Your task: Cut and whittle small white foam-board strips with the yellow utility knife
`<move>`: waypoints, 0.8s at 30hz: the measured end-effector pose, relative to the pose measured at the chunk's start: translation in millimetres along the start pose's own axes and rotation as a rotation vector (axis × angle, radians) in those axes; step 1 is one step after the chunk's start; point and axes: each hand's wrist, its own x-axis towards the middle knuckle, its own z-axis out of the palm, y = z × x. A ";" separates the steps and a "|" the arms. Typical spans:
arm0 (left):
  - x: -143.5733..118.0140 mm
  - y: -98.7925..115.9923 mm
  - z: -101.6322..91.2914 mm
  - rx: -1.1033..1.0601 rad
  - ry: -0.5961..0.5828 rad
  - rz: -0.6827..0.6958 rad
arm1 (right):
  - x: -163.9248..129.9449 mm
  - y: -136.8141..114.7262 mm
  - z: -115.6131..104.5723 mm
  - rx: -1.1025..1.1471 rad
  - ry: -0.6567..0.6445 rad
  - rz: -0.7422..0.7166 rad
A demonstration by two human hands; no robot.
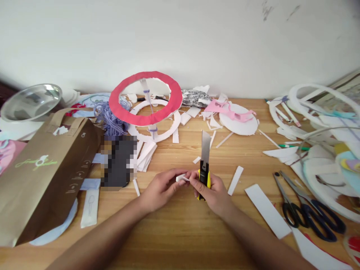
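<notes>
I see my right hand [211, 189] curled tight round the yellow and black handle of a utility knife [204, 165], whose long blade points up and away from me, toward the wall. The thumb and forefinger of that hand also reach left to pinch a small white scrap [182, 178]. My left hand [161, 187] meets it there, fingers drawn in narrow, nipping the same scrap from the other side. Both hands sit just above the wooden table [180, 228], near its middle and close to me.

Just right of the knife lies a short white strip [235, 180], and further right a broader white card strip [267, 210]. Beyond that rest two pairs of scissors [309, 213], side by side. To my left a brown paper bag [42, 168] lies on its side. Behind my hands stands a red ring [145, 98] raised over a white ring [157, 123], with purple yarn [111, 118] beside them and a metal bowl [30, 100] at the far left.
</notes>
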 end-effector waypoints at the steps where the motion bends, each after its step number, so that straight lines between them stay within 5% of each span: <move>1: 0.3 0.9 0.5 0.010 -0.001 -0.005 | 0.1 1.0 -0.5 0.011 -0.008 -0.001; 15: 1.2 -3.4 -2.6 -0.064 0.027 -0.008 | 4.0 5.9 -7.3 0.119 -0.095 -0.004; 24: 10.4 -20.0 -7.5 -0.521 0.241 -0.183 | 0.8 8.4 -8.8 0.118 -0.086 -0.058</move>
